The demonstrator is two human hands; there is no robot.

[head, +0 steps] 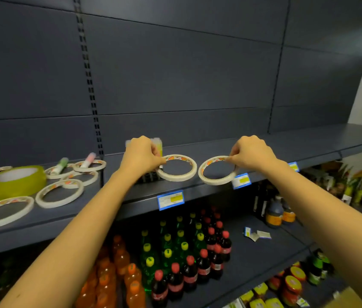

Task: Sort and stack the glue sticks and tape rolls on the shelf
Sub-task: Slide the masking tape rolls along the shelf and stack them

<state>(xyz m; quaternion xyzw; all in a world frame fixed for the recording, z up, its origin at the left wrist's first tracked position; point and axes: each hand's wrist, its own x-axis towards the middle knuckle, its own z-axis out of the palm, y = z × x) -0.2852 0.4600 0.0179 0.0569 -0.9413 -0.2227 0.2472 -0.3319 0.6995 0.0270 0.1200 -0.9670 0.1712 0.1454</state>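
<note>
The left hand (142, 156) has a closed grip on a thin tape roll (175, 177), pinching its rim with finger and thumb in the middle of the frame. The right hand (251, 154) pinches the rim of a second thin roll (216, 181) the same way, just to the right of the first. Both rolls tilt over the front part of the shelf (286, 150), and I cannot tell if their low edges touch it. A pinch on a thin rim is a small hold, so a roll could slip. The second one is right at the front edge and could drop onto the drink bottles (175, 274) on the shelf below. Just behind the left hand stand some glue sticks (158, 146), and a bump from the hand could tip them over. At the left of the frame, loose rolls (58, 204) lie flat by a fat green tape roll (15, 181). A green glue stick (60, 166) and a pink glue stick (89, 158) lie across some of them. Lifting those rolls could send the sticks rolling away.
</note>
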